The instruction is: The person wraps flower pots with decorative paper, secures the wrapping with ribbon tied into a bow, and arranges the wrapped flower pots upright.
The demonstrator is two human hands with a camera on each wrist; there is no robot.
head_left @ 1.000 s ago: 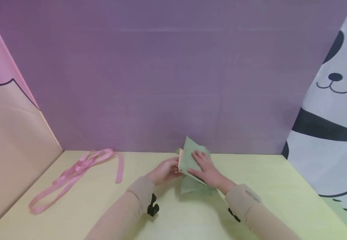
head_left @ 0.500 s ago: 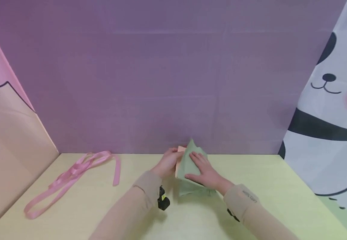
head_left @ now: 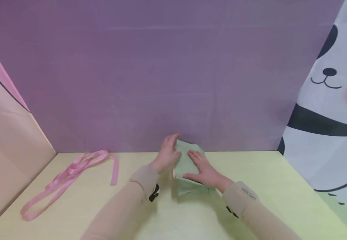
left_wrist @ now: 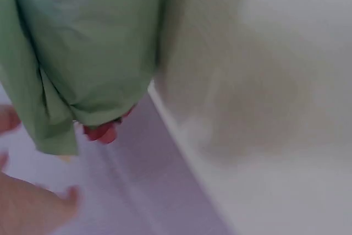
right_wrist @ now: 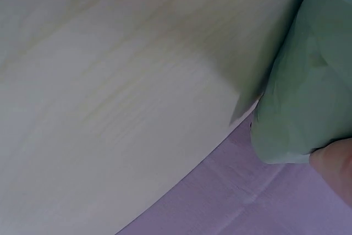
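Note:
A bundle wrapped in light green paper lies near the far edge of the table. In the left wrist view, crumpled red petals poke out of the far end of the wrap. My right hand rests spread over the top of the paper and presses on it. At the bundle's left edge is my left hand, fingers extended and thumb close to the paper. A folded flap of green paper hangs beside the left fingers in that wrist view. The underside of the bundle is hidden.
A long pink ribbon lies loosely looped on the left of the pale wooden table. Behind the table rises a purple backdrop. A panda-printed panel stands at right, a pink and beige one at left.
My left hand has moved up along the bundle's left edge and its fingers have spread. The pale orange inner layer is now covered and the pointed green flap lies flatter. My right hand stays on the paper.

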